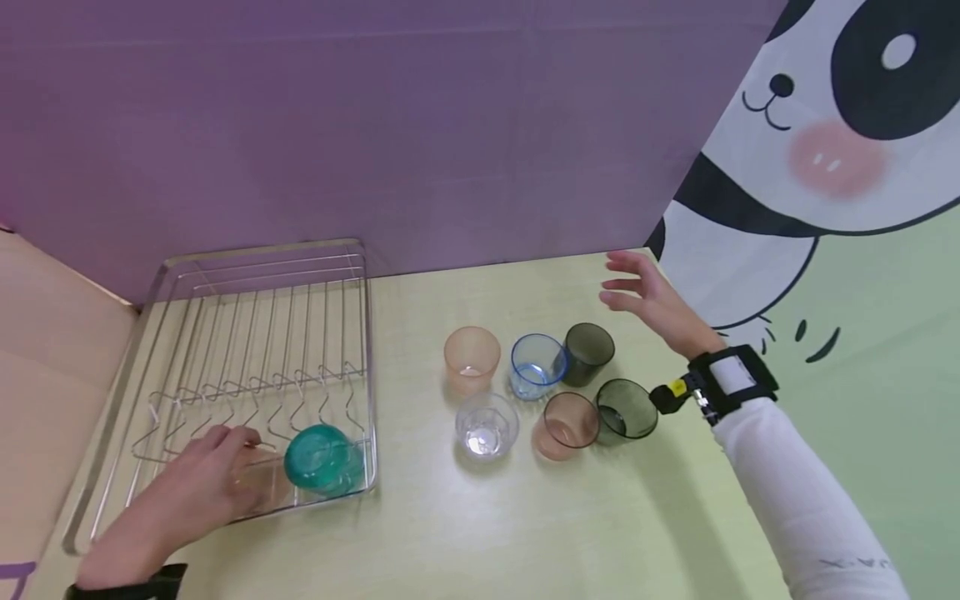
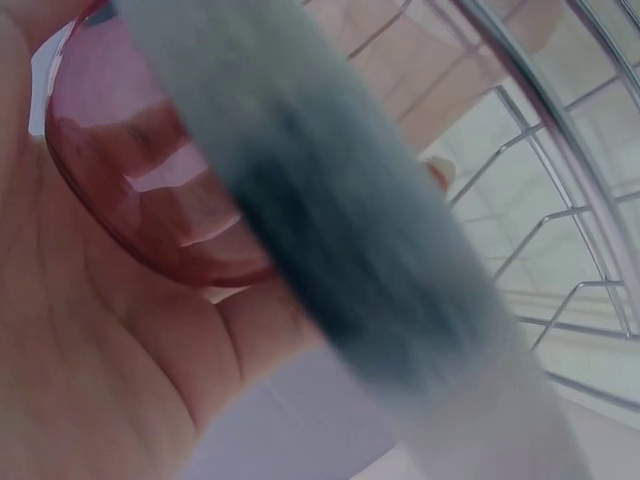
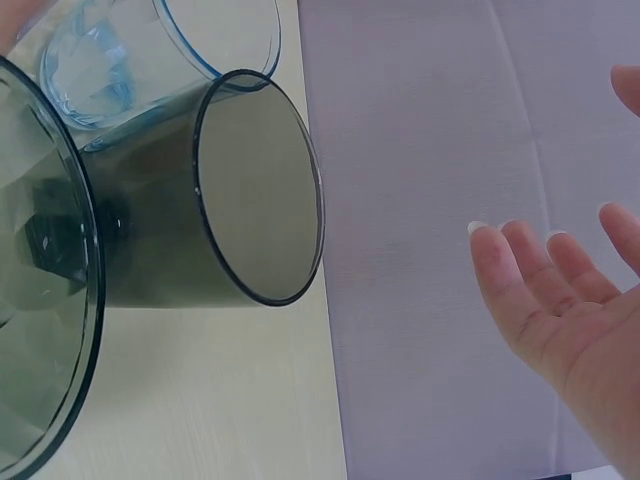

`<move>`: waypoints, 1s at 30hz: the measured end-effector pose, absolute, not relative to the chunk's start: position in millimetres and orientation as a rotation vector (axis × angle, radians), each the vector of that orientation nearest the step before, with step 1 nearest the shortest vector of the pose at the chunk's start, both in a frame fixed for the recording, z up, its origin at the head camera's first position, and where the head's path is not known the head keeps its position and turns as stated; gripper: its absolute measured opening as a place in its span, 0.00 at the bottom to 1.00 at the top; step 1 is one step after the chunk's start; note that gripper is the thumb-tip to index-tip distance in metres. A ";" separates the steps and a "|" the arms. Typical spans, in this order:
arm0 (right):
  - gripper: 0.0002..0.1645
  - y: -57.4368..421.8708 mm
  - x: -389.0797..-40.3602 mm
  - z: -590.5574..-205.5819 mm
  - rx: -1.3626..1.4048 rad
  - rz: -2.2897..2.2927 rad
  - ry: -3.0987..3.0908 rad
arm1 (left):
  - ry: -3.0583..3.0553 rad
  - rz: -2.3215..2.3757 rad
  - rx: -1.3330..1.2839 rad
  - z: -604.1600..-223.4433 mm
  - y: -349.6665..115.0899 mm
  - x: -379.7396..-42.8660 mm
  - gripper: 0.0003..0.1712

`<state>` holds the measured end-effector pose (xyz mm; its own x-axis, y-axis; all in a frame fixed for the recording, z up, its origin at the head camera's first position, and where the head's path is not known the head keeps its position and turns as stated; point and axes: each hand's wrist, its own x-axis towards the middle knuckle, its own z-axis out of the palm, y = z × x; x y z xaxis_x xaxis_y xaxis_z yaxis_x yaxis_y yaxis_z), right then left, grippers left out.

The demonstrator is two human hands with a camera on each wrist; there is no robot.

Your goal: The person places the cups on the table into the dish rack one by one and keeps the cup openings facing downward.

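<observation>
My left hand (image 1: 213, 479) grips a pinkish glass (image 1: 264, 482) at the front of a wire rack (image 1: 369, 350). In the left wrist view the fingers curl round that glass, and its reddish rim faces the palm (image 2: 100, 330); a blurred band hides part of it. Just to its right, a teal glass (image 1: 322, 460) stands in the rack. My right hand (image 1: 660, 308) is raised with loosely bent, spread fingers and holds nothing. Nearest to it are a dark grey glass (image 1: 588, 358) and a grey-green glass (image 1: 626, 412); the right wrist view shows the hand (image 3: 565, 310) apart from both.
On the table (image 1: 480, 533), right of the rack, stand a peach glass (image 1: 471, 362), a blue-rimmed glass (image 1: 534, 371), a clear glass (image 1: 486, 429) and a brownish-pink glass (image 1: 570, 425). A purple wall (image 1: 450, 150) closes off the back. Wavy wires cross the rack.
</observation>
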<state>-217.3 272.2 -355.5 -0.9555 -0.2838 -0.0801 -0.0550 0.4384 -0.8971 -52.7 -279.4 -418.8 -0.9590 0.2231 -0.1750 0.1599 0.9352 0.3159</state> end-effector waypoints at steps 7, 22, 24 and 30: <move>0.39 273.3 -218.0 -353.6 -0.291 -1.499 2.489 | 2.894 0.424 0.276 -420.8 -278.1 -54.4 0.40; 0.39 272.1 -221.1 -355.2 -0.253 -1.425 2.519 | 2.911 0.317 0.211 -419.0 -275.7 -51.9 0.41; 0.39 271.9 -221.2 -355.5 -0.244 -1.408 2.521 | 2.927 0.301 0.220 -418.9 -275.0 -51.2 0.41; 0.42 271.6 -220.6 -355.6 -0.288 -1.349 2.517 | 2.952 0.270 0.220 -414.9 -274.8 -49.7 0.41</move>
<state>-220.6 271.6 -355.6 -0.9435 -0.2990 -0.1427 -0.0468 0.5465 -0.8361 -49.7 -274.8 -414.9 -0.9749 0.1610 -0.1536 0.1305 0.9728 0.1916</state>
